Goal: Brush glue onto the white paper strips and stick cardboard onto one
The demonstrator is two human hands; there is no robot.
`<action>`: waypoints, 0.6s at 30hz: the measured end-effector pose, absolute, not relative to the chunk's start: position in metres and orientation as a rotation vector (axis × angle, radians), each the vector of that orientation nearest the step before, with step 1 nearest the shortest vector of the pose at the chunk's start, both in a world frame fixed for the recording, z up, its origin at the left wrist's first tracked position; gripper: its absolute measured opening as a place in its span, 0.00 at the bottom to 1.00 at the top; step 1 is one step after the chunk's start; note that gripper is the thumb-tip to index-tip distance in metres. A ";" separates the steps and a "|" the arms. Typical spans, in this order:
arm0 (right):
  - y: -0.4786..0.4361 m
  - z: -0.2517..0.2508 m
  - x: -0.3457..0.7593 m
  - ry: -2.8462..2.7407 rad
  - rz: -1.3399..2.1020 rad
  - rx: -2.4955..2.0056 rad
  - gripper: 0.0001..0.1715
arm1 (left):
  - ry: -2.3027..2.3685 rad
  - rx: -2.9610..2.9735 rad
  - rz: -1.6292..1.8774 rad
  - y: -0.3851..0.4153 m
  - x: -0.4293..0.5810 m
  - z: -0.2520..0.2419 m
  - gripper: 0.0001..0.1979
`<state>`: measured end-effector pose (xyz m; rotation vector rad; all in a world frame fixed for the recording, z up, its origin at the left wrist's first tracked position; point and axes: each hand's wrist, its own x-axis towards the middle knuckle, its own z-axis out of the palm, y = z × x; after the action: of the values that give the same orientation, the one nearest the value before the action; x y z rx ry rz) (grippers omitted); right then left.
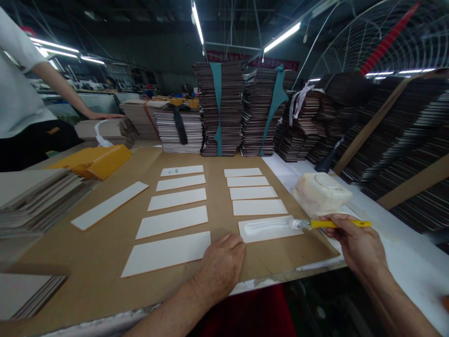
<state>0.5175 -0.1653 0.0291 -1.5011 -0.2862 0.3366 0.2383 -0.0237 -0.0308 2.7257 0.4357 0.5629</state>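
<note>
- The brush (pixel 321 224) is gripped by its yellow handle in the right hand (pixel 359 241).
- Its bristles are set on the nearest strip (pixel 270 237) of the right column; white paste (pixel 261 228) is spread along it.
- The left hand (pixel 224 260) is placed at that strip's left end.
- Two columns of five strips are laid on the brown board (pixel 216 192).
- A tub (pixel 321 194) is positioned beyond the brush.
- Dark stacks (pixel 229 112) are bound behind.

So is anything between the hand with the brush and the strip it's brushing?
Nothing visible: the right hand holds the brush with its bristles on the white strip. The left hand is by the strip's left end, clear of the bristles.
</note>
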 end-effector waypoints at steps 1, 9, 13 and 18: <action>-0.166 0.030 0.518 -0.285 0.328 -1.505 0.19 | 0.435 2.727 0.555 -0.024 0.238 -0.031 0.10; -0.168 0.032 0.520 -0.271 0.294 -1.508 0.22 | 0.443 2.717 0.538 -0.024 0.238 -0.031 0.09; -0.168 0.028 0.518 -0.280 0.340 -1.485 0.22 | 0.455 2.700 0.523 -0.024 0.238 -0.031 0.09; -0.164 0.021 0.503 -0.324 0.428 -1.447 0.20 | 0.452 2.712 0.520 -0.024 0.237 -0.029 0.09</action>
<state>0.5034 -0.1638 0.0207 -1.4468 -0.3235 0.4277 0.2371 -0.0244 -0.0293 2.7118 0.4519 0.5201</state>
